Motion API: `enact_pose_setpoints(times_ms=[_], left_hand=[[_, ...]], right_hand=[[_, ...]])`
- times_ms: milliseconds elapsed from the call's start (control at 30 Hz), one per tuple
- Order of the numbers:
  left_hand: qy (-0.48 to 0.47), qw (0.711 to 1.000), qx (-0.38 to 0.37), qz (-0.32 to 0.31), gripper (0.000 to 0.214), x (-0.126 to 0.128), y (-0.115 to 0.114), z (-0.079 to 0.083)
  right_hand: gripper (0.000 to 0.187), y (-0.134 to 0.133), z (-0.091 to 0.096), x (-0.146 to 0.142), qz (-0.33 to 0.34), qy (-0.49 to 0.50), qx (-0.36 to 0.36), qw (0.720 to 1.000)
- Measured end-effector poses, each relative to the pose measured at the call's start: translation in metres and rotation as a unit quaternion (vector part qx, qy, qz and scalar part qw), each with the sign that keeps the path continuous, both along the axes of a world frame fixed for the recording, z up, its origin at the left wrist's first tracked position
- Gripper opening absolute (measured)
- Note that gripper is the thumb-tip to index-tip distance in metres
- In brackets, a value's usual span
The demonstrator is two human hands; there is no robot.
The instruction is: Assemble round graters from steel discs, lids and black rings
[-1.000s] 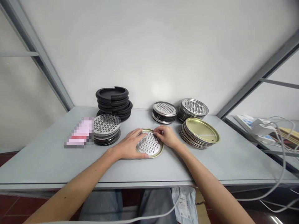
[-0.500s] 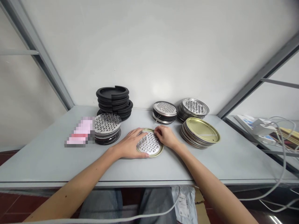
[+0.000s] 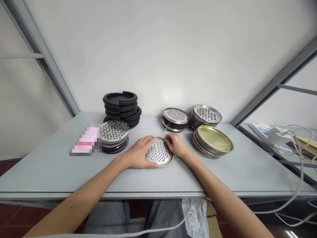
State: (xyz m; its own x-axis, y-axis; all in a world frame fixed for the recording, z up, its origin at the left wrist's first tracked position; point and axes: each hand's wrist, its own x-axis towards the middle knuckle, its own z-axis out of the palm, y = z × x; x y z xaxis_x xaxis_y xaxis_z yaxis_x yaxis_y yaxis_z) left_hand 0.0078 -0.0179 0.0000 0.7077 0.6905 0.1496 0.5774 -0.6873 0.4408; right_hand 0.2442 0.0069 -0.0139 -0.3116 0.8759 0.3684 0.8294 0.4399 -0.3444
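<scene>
In front of me on the table lies a round silver grater disc (image 3: 159, 152) with rows of raised teeth, set inside a gold metal lid (image 3: 171, 161) whose rim shows around it. My left hand (image 3: 138, 153) curves around the left side of the lid, thumb at the near rim and fingers at the far rim. At the far right of the rim, my right hand (image 3: 175, 142) has its fingers bent and pressed together against the edge. Its fingertips are partly hidden.
Left stand a stack of grater discs (image 3: 115, 132), black plastic rings (image 3: 120, 100) and a blurred pink item (image 3: 88, 138). On the right are gold lids (image 3: 214, 138), silver graters (image 3: 207, 114) and a tied black-and-silver stack (image 3: 175, 120). White cables (image 3: 300, 165) hang at the right.
My left fingers have drawn slightly back from the grater's teeth toward the far rim. The right hand stays at the rim; the view has shifted very slightly.
</scene>
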Motion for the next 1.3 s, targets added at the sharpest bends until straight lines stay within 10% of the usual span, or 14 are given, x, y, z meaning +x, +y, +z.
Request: enact_pose_setpoints(times_ms=[300, 633, 1300], left_hand=[[0.003, 1.0, -0.029, 0.011, 0.107, -0.003, 0.0, 0.003], [-0.007, 0.999, -0.014, 0.036, 0.099, -0.008, 0.003, 0.006], [-0.024, 0.997, -0.037, -0.058, 0.09, -0.008, -0.005, 0.02]], right_hand=[[0.016, 0.006, 0.006, 0.019, -0.028, 0.125, 0.011, 0.992], [0.021, 0.007, 0.004, 0.035, -0.048, -0.002, -0.014, 0.999], [0.013, -0.001, 0.011, 0.011, 0.085, 0.089, -0.039, 0.992]])
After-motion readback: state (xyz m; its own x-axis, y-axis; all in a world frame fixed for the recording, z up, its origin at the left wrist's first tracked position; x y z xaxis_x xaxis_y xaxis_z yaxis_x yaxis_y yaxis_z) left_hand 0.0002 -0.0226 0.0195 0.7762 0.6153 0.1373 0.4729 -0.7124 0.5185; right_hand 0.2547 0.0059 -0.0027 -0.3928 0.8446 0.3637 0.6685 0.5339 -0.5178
